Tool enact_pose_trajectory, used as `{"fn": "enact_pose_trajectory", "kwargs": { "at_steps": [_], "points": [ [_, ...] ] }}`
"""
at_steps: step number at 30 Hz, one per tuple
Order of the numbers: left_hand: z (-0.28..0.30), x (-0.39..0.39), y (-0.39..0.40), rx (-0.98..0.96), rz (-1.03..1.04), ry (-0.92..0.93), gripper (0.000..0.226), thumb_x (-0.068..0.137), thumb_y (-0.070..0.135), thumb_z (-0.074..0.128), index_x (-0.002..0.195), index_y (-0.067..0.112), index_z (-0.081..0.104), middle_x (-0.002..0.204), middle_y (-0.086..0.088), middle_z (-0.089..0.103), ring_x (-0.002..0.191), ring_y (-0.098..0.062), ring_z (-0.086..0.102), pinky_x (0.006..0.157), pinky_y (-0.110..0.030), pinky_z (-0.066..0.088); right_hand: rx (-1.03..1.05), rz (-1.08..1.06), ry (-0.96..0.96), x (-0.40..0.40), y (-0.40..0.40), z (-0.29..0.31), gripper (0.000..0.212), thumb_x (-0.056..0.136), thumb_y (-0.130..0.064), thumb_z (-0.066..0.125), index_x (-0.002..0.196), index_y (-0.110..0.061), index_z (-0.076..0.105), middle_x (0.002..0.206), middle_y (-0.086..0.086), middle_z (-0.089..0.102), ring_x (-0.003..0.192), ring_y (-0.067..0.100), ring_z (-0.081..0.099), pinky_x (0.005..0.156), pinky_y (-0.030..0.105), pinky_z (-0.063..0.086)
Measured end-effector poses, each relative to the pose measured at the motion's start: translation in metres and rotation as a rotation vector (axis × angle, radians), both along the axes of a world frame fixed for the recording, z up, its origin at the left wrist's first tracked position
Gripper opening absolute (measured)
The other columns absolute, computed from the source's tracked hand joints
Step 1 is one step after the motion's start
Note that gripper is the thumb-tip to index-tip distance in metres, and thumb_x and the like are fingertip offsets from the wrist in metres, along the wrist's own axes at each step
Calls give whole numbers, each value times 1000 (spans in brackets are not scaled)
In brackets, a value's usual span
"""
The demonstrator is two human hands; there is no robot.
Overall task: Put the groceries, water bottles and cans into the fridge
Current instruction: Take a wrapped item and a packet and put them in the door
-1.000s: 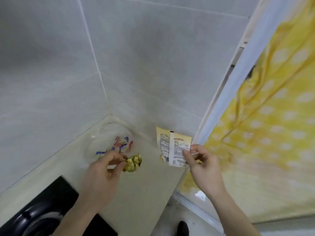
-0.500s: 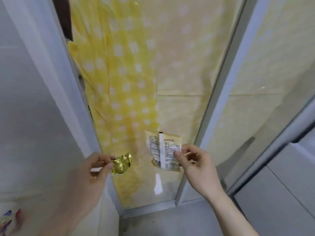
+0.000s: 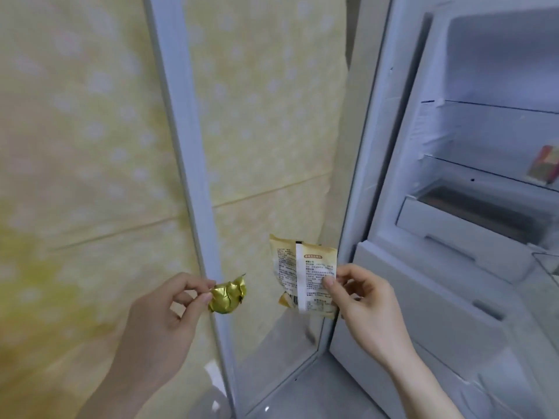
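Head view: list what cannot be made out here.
- Packet in the right hand: print too small and blurred to read.
- Gold foil item pinched by the left hand: contents hidden by wrapping.
- Red and yellow item on the fridge shelf: blurred, cut by right edge.

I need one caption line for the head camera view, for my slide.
Left hand pinches a gold foil candy, right hand holds a snack packet before the open fridge.

Two bare hands, left (image 3: 163, 309), right (image 3: 367, 300), bare forearms, no sleeves, rings or watch visible
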State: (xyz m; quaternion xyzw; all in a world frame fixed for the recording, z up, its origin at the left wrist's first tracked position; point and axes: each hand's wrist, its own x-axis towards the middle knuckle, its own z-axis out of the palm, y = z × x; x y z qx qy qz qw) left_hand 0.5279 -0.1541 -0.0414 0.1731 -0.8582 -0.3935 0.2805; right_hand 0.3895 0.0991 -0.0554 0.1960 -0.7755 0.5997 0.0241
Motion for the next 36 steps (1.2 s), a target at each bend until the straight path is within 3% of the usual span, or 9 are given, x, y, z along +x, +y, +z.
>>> {"fn": "enact_pose_trajectory", "kwargs": {
  "at_steps": [4,8,11,16,22,26,28,32,36],
  "points": [
    [8,-68,35,110,-156,35,23,91,9,71,82,30,66,97,23,75,74,-9,72,62,-35,57,7,-135,12,-33,44,8,7,94,-30,72,89,-27,75,77,-2,73,73,24,66,66,46,55],
    [15,-132,59,202,-294,57,25,93,6,68,81,28,65,100,19,76,70,-14,73,61,-28,59,-5,-256,34,-57,74,21,14,94,-26,71,82,-32,74,73,-6,72,69,23,65,61,34,52],
    [19,-177,70,239,-400,77,26,93,3,66,82,26,65,100,16,77,68,-17,74,64,-24,60,7,-361,51,-73,88,28,15,94,-25,72,80,-30,73,71,-6,71,68,22,64,60,34,52],
    [21,-247,84,282,-576,91,22,95,3,64,87,24,63,101,14,77,72,-19,76,68,-35,61,32,-543,79,-95,98,38,14,94,-26,72,82,-32,74,74,-7,73,68,19,66,59,34,53],
    [29,-318,103,380,-768,122,26,97,0,60,83,22,62,105,10,76,71,-23,76,72,-34,63,25,-759,120,-108,103,59,16,94,-25,71,82,-36,73,73,-6,73,65,18,67,55,27,53],
    [29,-348,130,447,-899,114,8,100,1,55,94,6,58,111,9,74,75,-26,77,73,-34,64,45,-886,131,-99,114,68,9,94,-28,71,88,-34,74,72,-3,72,65,19,66,53,31,55],
    [32,-355,146,461,-977,112,9,100,3,54,94,8,57,114,12,73,79,-25,77,75,-33,64,64,-945,140,-91,121,72,7,94,-28,71,91,-34,75,73,-3,72,66,21,66,57,35,56],
    [51,-365,174,441,-1131,143,25,100,8,53,84,27,56,121,19,69,86,-24,77,82,-35,62,83,-1030,148,-78,139,79,11,94,-25,71,87,-31,76,72,-4,72,63,20,64,55,26,52],
    [76,-374,197,441,-1229,213,17,100,9,54,89,22,56,126,16,67,89,-22,77,83,-25,60,92,-1068,162,-69,159,89,12,94,-22,71,84,-26,75,70,-2,71,63,23,64,54,25,52]
  ]
}}
